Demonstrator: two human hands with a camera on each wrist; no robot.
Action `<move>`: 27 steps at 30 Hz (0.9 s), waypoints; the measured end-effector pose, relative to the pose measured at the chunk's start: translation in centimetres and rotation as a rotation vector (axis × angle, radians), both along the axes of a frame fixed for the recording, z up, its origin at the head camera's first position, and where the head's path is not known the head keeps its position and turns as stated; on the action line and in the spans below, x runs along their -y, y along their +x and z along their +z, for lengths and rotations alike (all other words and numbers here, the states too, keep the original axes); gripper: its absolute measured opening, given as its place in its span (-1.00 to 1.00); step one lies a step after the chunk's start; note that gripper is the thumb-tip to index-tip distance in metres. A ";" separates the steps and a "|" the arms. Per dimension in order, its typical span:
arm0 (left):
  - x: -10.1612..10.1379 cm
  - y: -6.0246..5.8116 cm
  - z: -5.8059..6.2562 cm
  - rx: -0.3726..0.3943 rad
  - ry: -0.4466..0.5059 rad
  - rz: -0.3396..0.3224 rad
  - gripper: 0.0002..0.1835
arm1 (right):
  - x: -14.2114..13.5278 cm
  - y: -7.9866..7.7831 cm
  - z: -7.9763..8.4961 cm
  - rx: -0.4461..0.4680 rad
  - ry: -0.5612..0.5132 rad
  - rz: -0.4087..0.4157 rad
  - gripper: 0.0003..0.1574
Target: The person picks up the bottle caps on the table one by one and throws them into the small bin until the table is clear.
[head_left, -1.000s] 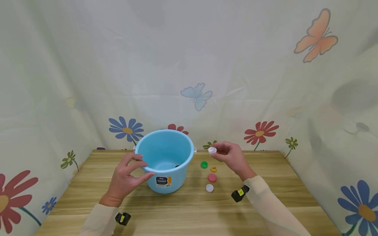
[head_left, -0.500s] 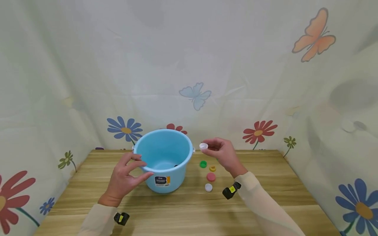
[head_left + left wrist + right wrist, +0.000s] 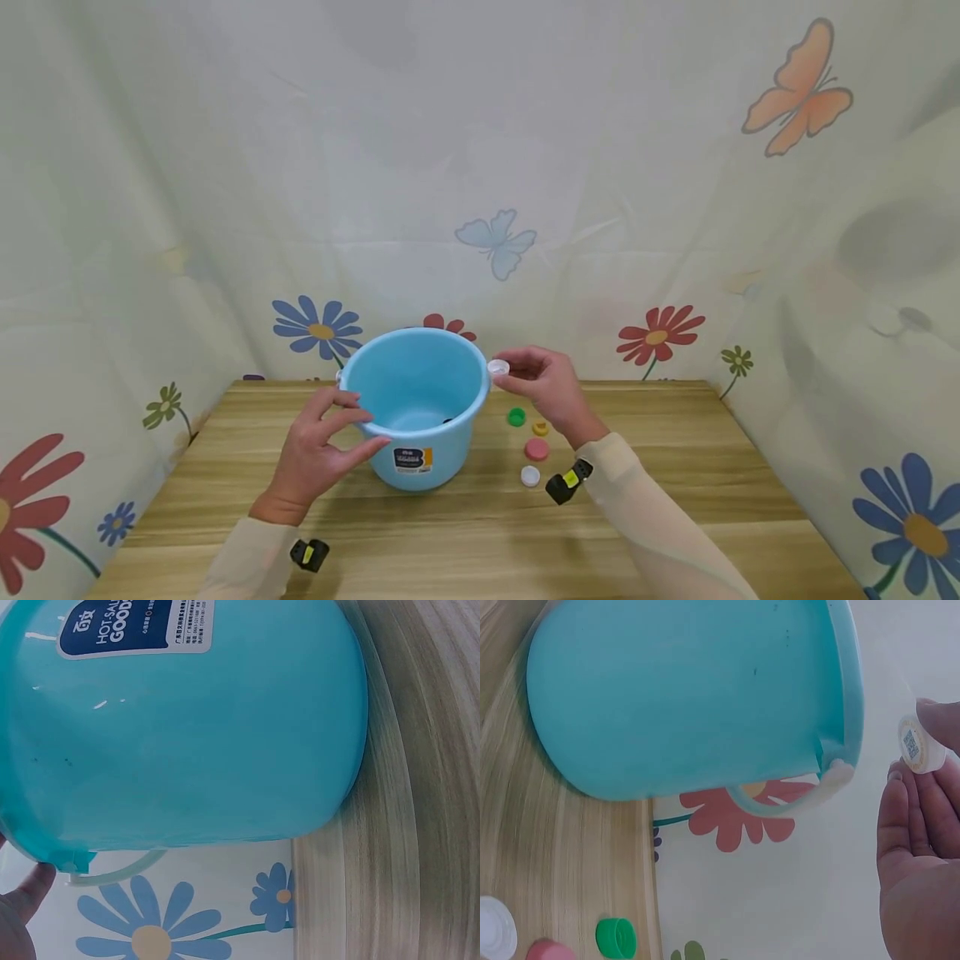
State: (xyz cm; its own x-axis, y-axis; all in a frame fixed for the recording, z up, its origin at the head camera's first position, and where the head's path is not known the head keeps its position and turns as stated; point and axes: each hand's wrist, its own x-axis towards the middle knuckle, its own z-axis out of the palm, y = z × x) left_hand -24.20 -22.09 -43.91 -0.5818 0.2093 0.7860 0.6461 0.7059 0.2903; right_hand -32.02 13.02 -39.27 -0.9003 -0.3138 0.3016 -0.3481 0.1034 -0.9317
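A light blue bucket (image 3: 431,450) stands upright on the wooden table. My left hand (image 3: 318,446) holds its near left rim, fingers over the edge and thumb along the outside; the left wrist view shows only fingers (image 3: 30,892) at the rim. Between thumb and fingers my right hand (image 3: 546,385) pinches a white bottle cap (image 3: 498,367), its hollow side up, beside the bucket's right rim. A printed code shows on the cap's flat face (image 3: 912,744) in the right wrist view. Inside the bucket, a small dark thing (image 3: 447,421) is partly hidden by the near wall.
Right of the bucket lie a green cap (image 3: 516,417), a yellow cap (image 3: 540,427), a pink cap (image 3: 536,450) and another white cap (image 3: 530,476). The bucket's pale handle (image 3: 780,806) hangs behind it. A flowered curtain (image 3: 600,208) surrounds the wooden table (image 3: 450,542).
My right hand has moved left with the white bottle cap, from above the loose caps to the bucket's right rim. The left hand stays on the rim.
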 end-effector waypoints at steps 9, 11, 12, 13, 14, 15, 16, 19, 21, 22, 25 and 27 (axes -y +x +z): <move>0.0 0.0 0.0 0.003 -0.009 0.005 -0.59 | 1.7 -0.1 0.5 0.012 -0.014 -0.017 -0.49; 0.0 0.0 0.0 0.000 -0.011 0.006 -0.59 | 2.1 -0.1 0.5 0.015 -0.014 -0.016 -0.47; 0.0 0.1 0.0 0.000 -0.011 0.007 -0.59 | 2.2 -0.1 0.5 0.018 -0.015 -0.015 -0.48; 0.0 0.1 0.0 -0.001 -0.011 0.008 -0.59 | 2.3 -0.1 0.4 0.018 -0.017 -0.013 -0.48; 0.0 0.1 0.0 -0.003 -0.012 0.009 -0.60 | 2.5 -0.1 0.4 0.018 -0.019 -0.011 -0.49; 0.0 0.1 0.0 -0.003 -0.011 0.010 -0.60 | 2.6 -0.2 0.3 0.018 -0.018 -0.010 -0.51; 0.0 0.0 0.0 -0.004 -0.010 0.010 -0.60 | 2.7 -0.2 0.3 0.017 -0.016 -0.009 -0.52; 0.1 0.0 -0.1 0.000 -0.007 0.010 -0.60 | 2.9 -0.3 0.2 0.012 -0.020 -0.007 -0.54; 0.1 0.0 -0.2 0.001 -0.002 0.006 -0.60 | 3.1 -0.3 0.2 0.013 -0.024 -0.005 -0.55; 0.1 -0.1 -0.2 -0.001 0.000 0.003 -0.60 | 3.2 -0.2 0.2 0.013 -0.026 -0.004 -0.55; 0.0 -0.1 -0.2 -0.004 0.003 0.001 -0.60 | 3.5 -0.2 0.4 0.018 -0.030 0.002 -0.55; 0.0 0.0 -0.1 -0.005 0.001 0.005 -0.60 | 3.7 -0.1 0.5 0.021 -0.029 0.003 -0.54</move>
State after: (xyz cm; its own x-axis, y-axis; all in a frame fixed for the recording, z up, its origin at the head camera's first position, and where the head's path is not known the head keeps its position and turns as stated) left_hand -24.21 -22.07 -44.04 -0.5792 0.2054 0.7889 0.6438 0.7089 0.2881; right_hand -32.14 9.30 -38.76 -0.9056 -0.3079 0.2916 -0.3288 0.0756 -0.9414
